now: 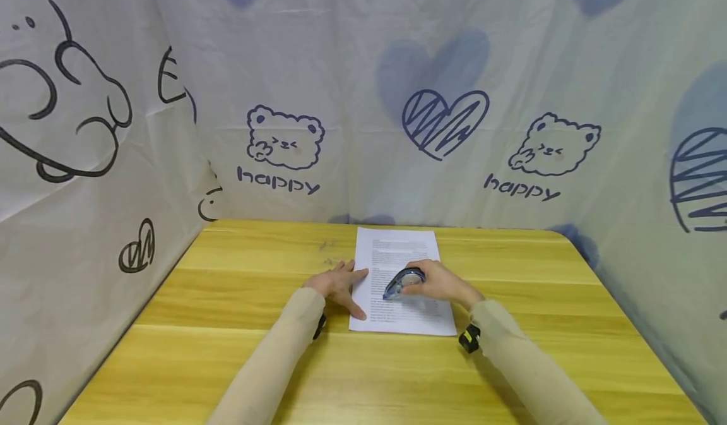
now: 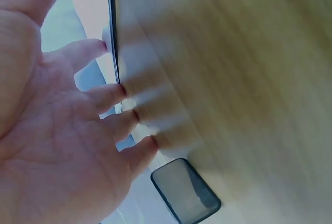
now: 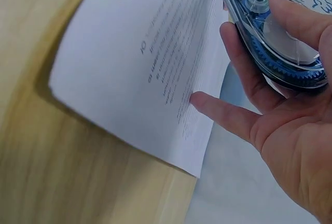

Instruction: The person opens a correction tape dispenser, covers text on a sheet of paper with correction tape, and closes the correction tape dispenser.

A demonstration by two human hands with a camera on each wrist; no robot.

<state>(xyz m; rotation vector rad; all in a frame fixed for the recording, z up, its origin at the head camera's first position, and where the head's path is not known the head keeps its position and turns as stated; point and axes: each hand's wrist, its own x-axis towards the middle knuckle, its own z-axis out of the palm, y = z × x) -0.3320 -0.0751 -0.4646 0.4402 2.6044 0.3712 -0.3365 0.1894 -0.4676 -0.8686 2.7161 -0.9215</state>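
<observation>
A correction tape [image 1: 406, 281] is held above the middle of the printed paper [image 1: 445, 326], its narrow tip aimed down and left at the lines of text; whether the paper is touched by the tip cannot be told. The correction tape is clamped between the thumb and fingers of the right hand [image 1: 440, 283] — its tip is kept to the left of that hand, its rounded back tucked in against the fingers. In its clear casing a blue toothed wheel can be seen, and a fingertip of the same hand is set on the paper.

By the paper's left edge the left hand [image 1: 341, 288] is laid with fingers spread apart; the thumb and one fingertip are placed on the paper, the others beyond that edge.

Each arm is covered by a pale sleeve [image 1: 502, 330], stretched in from the near side of the paper. The paper is borne by a wooden table [image 1: 170, 349]. Beyond the paper hangs a pale curtain [image 1: 352, 65] — printed with hearts, bears and the word "happy".
</observation>
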